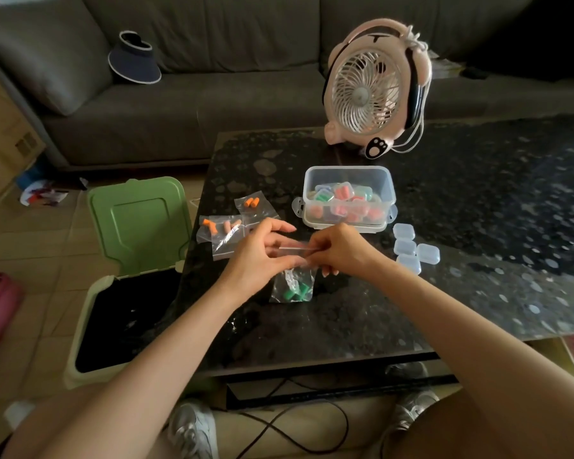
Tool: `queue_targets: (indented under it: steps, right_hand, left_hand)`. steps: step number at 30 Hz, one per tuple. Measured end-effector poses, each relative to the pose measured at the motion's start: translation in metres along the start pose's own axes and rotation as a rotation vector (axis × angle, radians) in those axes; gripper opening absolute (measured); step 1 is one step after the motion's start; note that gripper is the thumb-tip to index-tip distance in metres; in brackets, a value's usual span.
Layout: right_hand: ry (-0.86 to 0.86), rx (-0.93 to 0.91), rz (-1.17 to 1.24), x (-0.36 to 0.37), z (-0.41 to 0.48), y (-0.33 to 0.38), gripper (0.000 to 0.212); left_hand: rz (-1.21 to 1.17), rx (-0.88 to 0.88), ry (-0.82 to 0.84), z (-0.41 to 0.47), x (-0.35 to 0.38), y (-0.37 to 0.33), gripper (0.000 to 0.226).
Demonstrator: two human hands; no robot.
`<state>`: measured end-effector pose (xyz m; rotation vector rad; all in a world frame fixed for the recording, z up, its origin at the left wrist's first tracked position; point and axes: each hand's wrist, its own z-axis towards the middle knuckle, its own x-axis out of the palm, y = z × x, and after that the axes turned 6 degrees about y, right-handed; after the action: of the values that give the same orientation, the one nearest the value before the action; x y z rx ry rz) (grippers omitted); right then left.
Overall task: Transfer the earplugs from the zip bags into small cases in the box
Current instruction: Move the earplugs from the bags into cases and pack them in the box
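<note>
both forearms are reaching in from the near edge of the tabletop (478, 200), converging toward its middle, palms turning inward toward each other.

left hand (259, 256): thumb and lower fingers are pinching the left end of the zip bag (290, 279) at its top strip; the index finger is lying straight, pointing toward the box.

right hand (342, 250): knuckles up, fingers curling down and pinching the right end of the same top strip. the strip is stretching level between the 2 hands.

the bag is hanging below the hands, just above or touching the tabletop; cannot tell which. 2 or more green earplugs (295, 291) are sitting at its bottom.

the box (312, 180), clear and lidless, is standing just beyond the hands, nearer the far edge, holding small cases (343, 190) with pink, green and orange contents. 4 empty cases (411, 248) are lying clustered right of the box and near the right hand.

other zip bags (226, 231) are overlapping by the left edge, holding orange earplugs (252, 202) and pinkish ones.

a pink fan (375, 91) is standing at the far edge. a bin with a raised green lid (140, 223) is standing on the floor against the left edge.
</note>
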<state>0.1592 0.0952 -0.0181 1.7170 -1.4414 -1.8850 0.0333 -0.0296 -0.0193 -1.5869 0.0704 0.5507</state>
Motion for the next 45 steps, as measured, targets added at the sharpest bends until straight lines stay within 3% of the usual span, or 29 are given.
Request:
queue_targets:
  steps: [4,8,12,23,28,36,45]
  right_hand:
    - [0.032,0.031,0.011,0.001,0.001,0.001,0.019]
    - [0.013,-0.041,0.015,0.000,0.000,0.003,0.017]
    - [-0.063,-0.168,0.145,-0.003,-0.001,0.005,0.030]
    - [0.074,-0.227,0.151,-0.003,-0.007,0.008,0.016]
    - [0.180,-0.131,0.167,-0.003,-0.008,0.007,0.012]
    - [0.218,-0.034,0.175,-0.010,-0.009,0.008,0.010]
    - [0.208,0.029,0.042,-0.008,-0.007,0.006,0.021]
  left_hand:
    - [0.044,0.030,-0.101,0.002,0.006,0.000,0.026]
    - [-0.057,-0.032,-0.108,0.005,0.004,-0.002,0.021]
    - [-0.168,-0.103,-0.112,0.005,0.000,-0.002,0.026]
    - [-0.200,-0.224,-0.099,0.006,-0.001,-0.002,0.030]
    - [-0.159,-0.153,0.007,0.005,-0.001,-0.004,0.027]
    - [0.123,0.048,0.174,0.005,-0.008,-0.003,0.007]
    - [0.314,0.189,0.122,0.004,-0.013,-0.003,0.016]
